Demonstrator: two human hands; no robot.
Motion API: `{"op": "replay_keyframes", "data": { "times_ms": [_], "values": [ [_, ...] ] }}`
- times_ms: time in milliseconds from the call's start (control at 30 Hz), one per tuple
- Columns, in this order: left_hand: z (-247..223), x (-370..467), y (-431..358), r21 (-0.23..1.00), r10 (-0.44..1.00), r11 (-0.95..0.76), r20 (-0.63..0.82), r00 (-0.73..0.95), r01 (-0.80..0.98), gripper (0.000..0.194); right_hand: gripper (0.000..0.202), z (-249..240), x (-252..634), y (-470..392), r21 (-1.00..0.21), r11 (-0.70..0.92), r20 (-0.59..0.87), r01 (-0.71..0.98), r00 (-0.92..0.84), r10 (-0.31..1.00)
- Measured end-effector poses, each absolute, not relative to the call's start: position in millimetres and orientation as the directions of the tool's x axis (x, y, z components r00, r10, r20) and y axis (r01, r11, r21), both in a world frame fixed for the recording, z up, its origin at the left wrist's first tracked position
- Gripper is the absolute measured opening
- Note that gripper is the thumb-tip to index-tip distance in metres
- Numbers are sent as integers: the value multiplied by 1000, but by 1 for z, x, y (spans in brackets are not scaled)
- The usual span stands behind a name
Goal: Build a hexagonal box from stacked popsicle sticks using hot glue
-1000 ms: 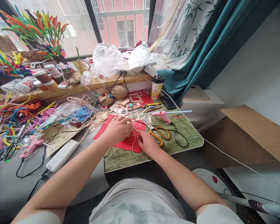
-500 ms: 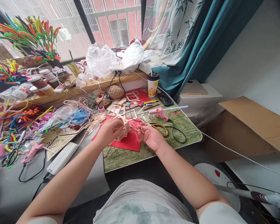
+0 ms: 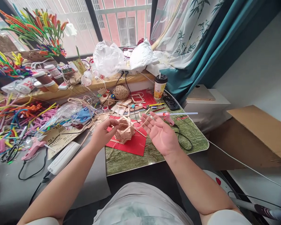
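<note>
A many-sided basket of stacked craft sticks (image 3: 125, 132) sits on a red paper sheet (image 3: 138, 145), its hollow facing up. My left hand (image 3: 104, 132) is at its left rim, thumb and fingertips brought together there; the exact contact is hard to see. To the right, my right hand (image 3: 162, 134) is raised palm up with its fingers spread. A thin length of twine (image 3: 141, 125) runs from the basket's right side to these fingers and lies loosely against them. Beyond that hand, a pink glue gun (image 3: 167, 118) lies partly hidden.
Loose craft sticks and a ball of twine (image 3: 121, 92) lie behind the basket. A lidded cup (image 3: 160, 87) and a black phone (image 3: 171, 102) stand at the back right. Pipe cleaners (image 3: 25, 115), another glue gun (image 3: 34, 148) and a white power strip (image 3: 64, 158) crowd the left.
My right hand has moved up and right, its fingers opening out from a curl. My left hand has shifted left, uncovering more of the basket. The whole view has moved slightly.
</note>
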State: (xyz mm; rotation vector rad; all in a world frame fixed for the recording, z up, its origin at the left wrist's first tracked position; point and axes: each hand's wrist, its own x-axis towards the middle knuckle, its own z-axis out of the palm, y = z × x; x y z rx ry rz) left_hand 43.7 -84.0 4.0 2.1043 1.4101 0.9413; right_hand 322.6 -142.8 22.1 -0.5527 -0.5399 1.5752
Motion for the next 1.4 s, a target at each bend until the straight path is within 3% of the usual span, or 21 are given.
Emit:
{"op": "replay_keyframes", "data": {
  "times_ms": [133, 200, 267, 367, 467, 633, 867, 1033, 1133, 1233, 1400],
  "values": [
    [-17, 27, -102, 676, 896, -403, 428, 116, 618, 30, 46, 24, 311, -126, -690, -28, 32, -724, -68, 997],
    [-29, 16, -117, 606, 863, -409, 501, 71, 682, 25, 47, 24, 307, -118, -727, 22, 70, -687, -42, 997],
    [-40, 5, -131, 515, 901, -372, 400, 167, 772, 16, 47, 27, 305, -111, -757, 63, 105, -651, -25, 994],
    [-57, -3, -142, 463, 930, -368, 195, 312, 806, 20, 47, 37, 302, -105, -784, 85, 129, -615, -27, 991],
    [-71, -1, -141, 427, 936, -346, 91, 341, 836, 25, 49, 51, 297, -103, -806, 126, 177, -578, -32, 984],
    [-81, 3, -130, 396, 930, -347, 28, 367, 850, 21, 57, 61, 296, -97, -856, 227, 286, -464, -59, 957],
    [-70, -13, -137, 396, 892, -432, 57, 448, 810, 18, 66, 35, 308, -79, -926, 329, 352, -183, -112, 929],
    [-78, -21, -142, 402, 886, -449, 82, 457, 798, 16, 77, 15, 306, -78, -898, 440, 435, 12, -127, 892],
    [-84, -20, -142, 404, 878, -467, 106, 467, 786, 18, 97, -5, 292, -87, -893, 444, 424, 71, -195, 884],
    [-89, -19, -142, 403, 868, -487, 129, 479, 774, 19, 114, -29, 271, -97, -856, 454, 383, 246, -287, 878],
    [-92, -22, -142, 391, 852, -516, 149, 501, 762, 17, 104, -44, 245, -101, -706, 515, 423, 487, -293, 857]
  ]
}}
